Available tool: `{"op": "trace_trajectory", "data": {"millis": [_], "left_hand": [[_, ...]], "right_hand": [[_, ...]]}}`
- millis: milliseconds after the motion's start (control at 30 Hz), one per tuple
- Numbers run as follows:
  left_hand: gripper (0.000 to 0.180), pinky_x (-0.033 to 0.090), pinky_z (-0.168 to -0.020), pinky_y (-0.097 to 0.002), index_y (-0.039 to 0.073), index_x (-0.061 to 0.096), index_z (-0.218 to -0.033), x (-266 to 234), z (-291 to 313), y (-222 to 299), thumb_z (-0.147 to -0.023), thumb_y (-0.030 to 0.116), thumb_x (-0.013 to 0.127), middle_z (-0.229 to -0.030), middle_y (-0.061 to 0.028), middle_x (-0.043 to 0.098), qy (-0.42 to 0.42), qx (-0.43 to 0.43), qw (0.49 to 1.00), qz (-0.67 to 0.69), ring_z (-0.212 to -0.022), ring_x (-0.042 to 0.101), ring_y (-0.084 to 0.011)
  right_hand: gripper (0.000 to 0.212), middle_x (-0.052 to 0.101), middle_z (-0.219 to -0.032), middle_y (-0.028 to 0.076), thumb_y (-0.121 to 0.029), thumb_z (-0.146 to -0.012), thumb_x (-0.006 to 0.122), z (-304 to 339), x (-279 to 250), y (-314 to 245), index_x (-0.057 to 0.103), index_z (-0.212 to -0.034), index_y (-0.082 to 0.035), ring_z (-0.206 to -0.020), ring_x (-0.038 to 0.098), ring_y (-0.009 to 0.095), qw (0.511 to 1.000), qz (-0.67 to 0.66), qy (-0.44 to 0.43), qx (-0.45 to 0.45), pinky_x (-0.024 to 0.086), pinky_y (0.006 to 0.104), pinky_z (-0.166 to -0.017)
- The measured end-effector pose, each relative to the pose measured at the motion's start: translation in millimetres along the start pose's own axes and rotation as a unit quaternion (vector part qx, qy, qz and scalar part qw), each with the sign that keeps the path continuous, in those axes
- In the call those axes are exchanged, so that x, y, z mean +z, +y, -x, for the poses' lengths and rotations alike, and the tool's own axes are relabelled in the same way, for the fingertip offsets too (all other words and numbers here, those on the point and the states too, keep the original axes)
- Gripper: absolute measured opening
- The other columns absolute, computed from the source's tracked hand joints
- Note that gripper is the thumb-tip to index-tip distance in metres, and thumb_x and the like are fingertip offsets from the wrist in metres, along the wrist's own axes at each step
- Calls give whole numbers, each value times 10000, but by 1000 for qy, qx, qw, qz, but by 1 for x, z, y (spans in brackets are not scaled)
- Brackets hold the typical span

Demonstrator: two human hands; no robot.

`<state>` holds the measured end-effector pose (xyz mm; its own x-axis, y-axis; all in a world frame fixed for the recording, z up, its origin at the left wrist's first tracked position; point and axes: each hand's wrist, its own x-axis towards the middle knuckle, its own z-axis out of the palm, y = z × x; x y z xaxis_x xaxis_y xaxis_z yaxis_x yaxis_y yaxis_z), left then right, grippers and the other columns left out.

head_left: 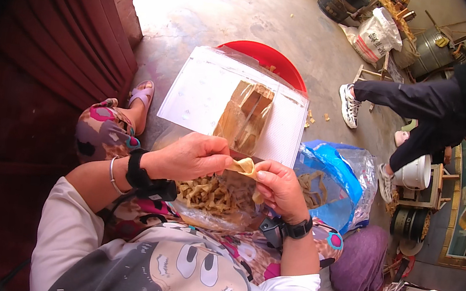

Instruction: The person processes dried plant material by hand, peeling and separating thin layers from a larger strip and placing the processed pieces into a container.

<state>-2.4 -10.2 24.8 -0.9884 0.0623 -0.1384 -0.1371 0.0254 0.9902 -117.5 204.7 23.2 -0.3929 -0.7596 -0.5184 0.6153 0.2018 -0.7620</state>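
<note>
The left hand (192, 155) and right hand (283, 188), pinched closed, grip a looped tan strip (245, 166) (smooth-looking, its material unclear).

A white sack (380, 36), a metal drum (433, 53) and a white bucket (415, 173) crowd one side of a concrete floor (295, 27) in what appears to be a home workroom, where curled tan strips (212, 194) lie heaped in clear plastic.

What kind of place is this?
Maybe a home workroom or storeroom, though I can't be sure: there's a bare grey floor, a white sack beside a dark bucket, and a heap of tan strips near the person's lap.
</note>
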Motion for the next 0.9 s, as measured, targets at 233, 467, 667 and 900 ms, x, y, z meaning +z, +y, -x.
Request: {"op": "trace_trajectory", "data": {"millis": [233, 467, 667, 900], "left_hand": [[224, 408, -516, -222, 29, 561, -798, -5, 3, -4, -937, 202, 523, -649, 5, 563, -54, 7, 998, 8, -583, 505, -56], [200, 435, -666, -196, 42, 494, -1004, -2, -7, -12, -972, 240, 491, -809, 12, 549, -126, -73, 980, 137, -748, 504, -47], [104, 454, -581, -214, 51, 506, -886, 10, -6, -12, -922, 134, 557, -747, -37, 584, -131, -137, 932, 309, -651, 563, -106], [65, 421, -533, -214, 48, 518, -849, -1, -6, -11, -877, 60, 575, -721, -36, 580, -129, -134, 926, 328, -613, 553, -108]], "right_hand": [[106, 458, -589, -43, -134, -899, 583, -2, -3, 1, 581, -962, -47, -431, 366, 14, 1000, 13, -23, -11, 282, 158, -347], [120, 483, -631, -48, -162, -887, 616, -1, 19, 2, 556, -915, -62, -446, 375, 13, 998, 20, -54, 31, 271, 158, -382], [125, 494, -633, -41, -168, -890, 615, -4, 29, 3, 547, -926, -69, -451, 372, 14, 998, 30, -57, -1, 261, 159, -386], [114, 520, -652, -36, -150, -892, 609, -4, 6, -4, 580, -941, -51, -487, 411, 13, 994, 96, -37, -35, 283, 157, -408]]}}
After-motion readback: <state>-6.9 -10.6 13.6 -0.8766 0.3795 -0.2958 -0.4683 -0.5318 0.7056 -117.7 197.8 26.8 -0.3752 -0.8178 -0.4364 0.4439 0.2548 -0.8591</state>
